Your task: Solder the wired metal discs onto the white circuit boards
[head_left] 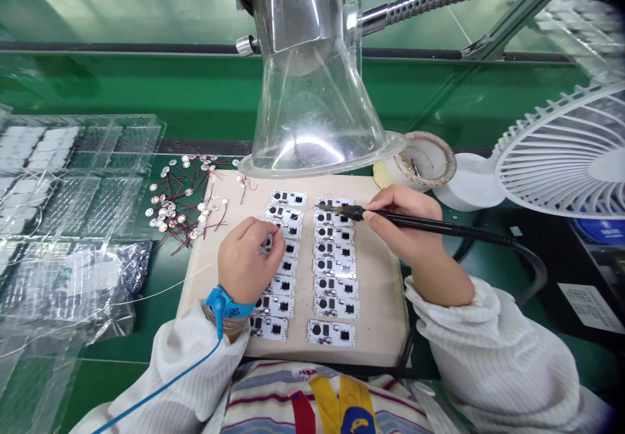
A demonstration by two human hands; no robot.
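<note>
My right hand point(415, 226) is wrapped round the black handle of a soldering iron point(439, 227). Its tip points left, over the upper boards of the right-hand column of small white circuit boards point(334, 250). Fingers pinched, my left hand point(249, 255) holds a thin solder wire point(163, 285), which trails away to the left; its fine end reaches toward the iron's tip. Beneath that hand lies the left column of circuit boards point(279, 285), partly hidden. Both columns rest on a beige work board point(383, 291). A blue wrist strap point(229, 305) circles my left wrist.
A clear fume hood point(317, 122) hangs above the boards. Loose round discs with red and black leads point(183, 203) lie at left, beside clear plastic trays point(97, 193). On the right stand a tape roll point(442, 161) holding small bits and a white fan point(561, 161).
</note>
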